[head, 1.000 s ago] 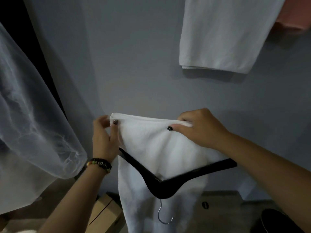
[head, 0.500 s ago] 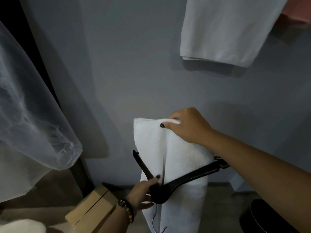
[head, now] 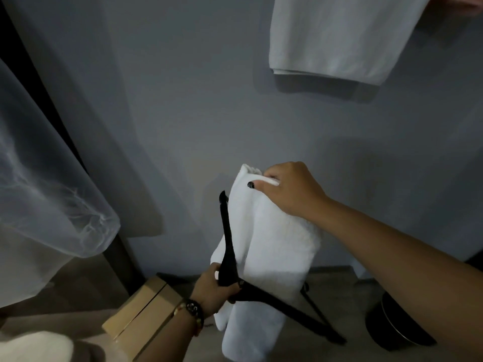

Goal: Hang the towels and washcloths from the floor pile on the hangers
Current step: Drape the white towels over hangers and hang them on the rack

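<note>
Head cam: right hand [head: 290, 190] pinches the top fold of the white towel [head: 271, 246], held up in front of the grey wall [head: 196, 87]. Left hand [head: 213, 288] fingers wrap the middle of the black hanger [head: 227, 246], which the towel's draped through. Cardboard box [head: 141, 317] sits on the floor, lower left.

- Open wall [head: 183, 113] at 12 o'clock above right hand [head: 290, 190].
- Hung white towel [head: 339, 35] at 1 o'clock.
- Sheer curtain [head: 44, 192] blocks 9 o'clock.
- Cardboard box [head: 141, 317] at 7 o'clock, low.
</note>
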